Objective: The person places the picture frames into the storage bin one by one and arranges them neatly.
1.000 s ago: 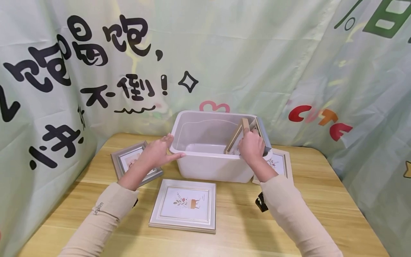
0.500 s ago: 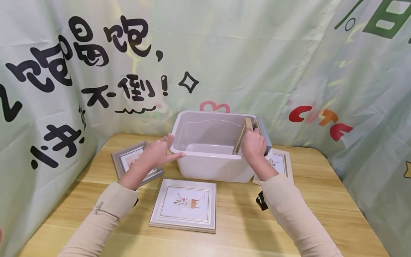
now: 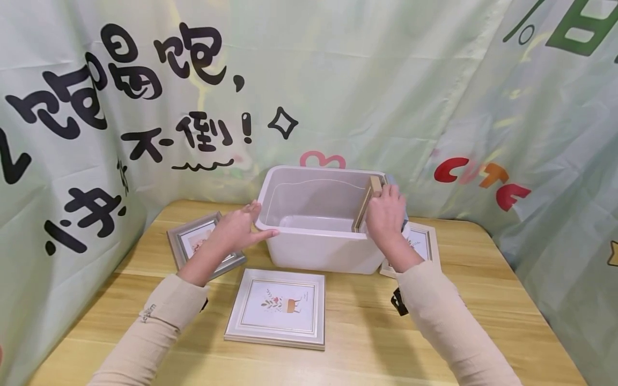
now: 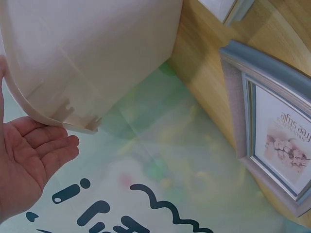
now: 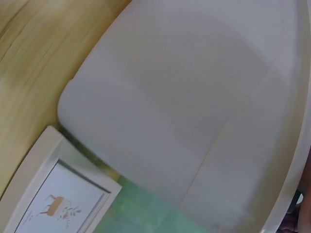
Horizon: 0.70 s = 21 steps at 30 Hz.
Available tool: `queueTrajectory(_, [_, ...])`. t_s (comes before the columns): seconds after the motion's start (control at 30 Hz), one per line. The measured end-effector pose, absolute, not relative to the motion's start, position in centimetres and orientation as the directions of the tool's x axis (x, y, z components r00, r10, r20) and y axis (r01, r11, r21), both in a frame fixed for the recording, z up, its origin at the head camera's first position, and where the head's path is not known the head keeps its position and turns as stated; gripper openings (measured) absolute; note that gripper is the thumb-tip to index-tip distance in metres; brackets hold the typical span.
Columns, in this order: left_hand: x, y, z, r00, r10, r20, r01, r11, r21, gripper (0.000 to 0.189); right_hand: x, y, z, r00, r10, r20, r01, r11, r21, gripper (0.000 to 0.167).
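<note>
A pale storage bin (image 3: pixel 323 251) stands on the table. My left hand (image 3: pixel 232 230) rests at its front left corner, thumb along the front rim and fingers on the outside; the left wrist view shows those fingers (image 4: pixel 58 145) reaching past the rim. At the bin's right end, my right hand (image 3: pixel 386 217) holds a light wooden picture frame (image 3: pixel 365 209) standing on edge inside. Its fingers reach over the blue-grey edge of another picture frame (image 3: pixel 405 215) at the end wall. The thumb is hidden. Only a dark bit of this hand shows in the right wrist view.
A white picture frame (image 3: pixel 236 321) with a plant picture lies in front of the bin. A grey picture frame (image 3: pixel 177 249) lies left under my forearm, and a beige picture frame (image 3: pixel 435 246) sits partly behind the bin's right end. Printed curtains (image 3: pixel 362 80) enclose the wooden table (image 3: pixel 483 300).
My right hand has pushed the wooden picture frame rightward and more upright, beside the other frame. Its fingers have since shifted right, over the blue-grey edge. My left hand has stayed put.
</note>
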<state>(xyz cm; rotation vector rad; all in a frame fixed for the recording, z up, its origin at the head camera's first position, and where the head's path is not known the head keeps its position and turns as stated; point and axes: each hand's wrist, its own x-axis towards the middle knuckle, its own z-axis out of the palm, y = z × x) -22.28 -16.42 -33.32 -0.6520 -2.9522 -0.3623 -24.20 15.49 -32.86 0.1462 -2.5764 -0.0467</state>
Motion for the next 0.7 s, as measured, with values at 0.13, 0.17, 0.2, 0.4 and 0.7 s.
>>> queueTrajectory(0.13, [-22.3, -16.5, -33.4, -0.899, 0.408, 0.158, 0.435, 0.876, 0.211, 0.084, -24.2, 16.4, -33.0, -0.844, -0.085, 0.529, -0.089, 0.996, 0.018, 0.022])
queueTrajectory(0.17, [-22.3, -16.5, -33.4, -0.898, 0.41, 0.16, 0.437, 0.874, 0.211, 0.083, -24.2, 16.5, -33.0, -0.841, -0.081, 0.535, -0.095, 0.996, 0.002, 0.022])
queueTrajectory(0.2, [-22.3, -16.5, -33.4, -0.897, 0.412, 0.16, 0.439, 0.873, 0.212, 0.083, -24.2, 16.7, -33.0, -0.84, -0.077, 0.537, -0.096, 0.995, -0.008, 0.022])
queueTrajectory(0.4, [-22.3, -16.3, -33.4, -0.901, 0.411, 0.142, 0.433, 0.876, 0.211, 0.083, -24.1, 17.4, -33.4, -0.825, -0.078, 0.56, -0.119, 0.992, -0.037, 0.023])
queueTrajectory(0.7, [-22.4, -16.3, -33.3, -0.899, 0.41, 0.153, 0.435, 0.875, 0.213, 0.085, -23.6, 19.2, -32.8, -0.739, -0.075, 0.67, -0.367, 0.878, -0.307, 0.022])
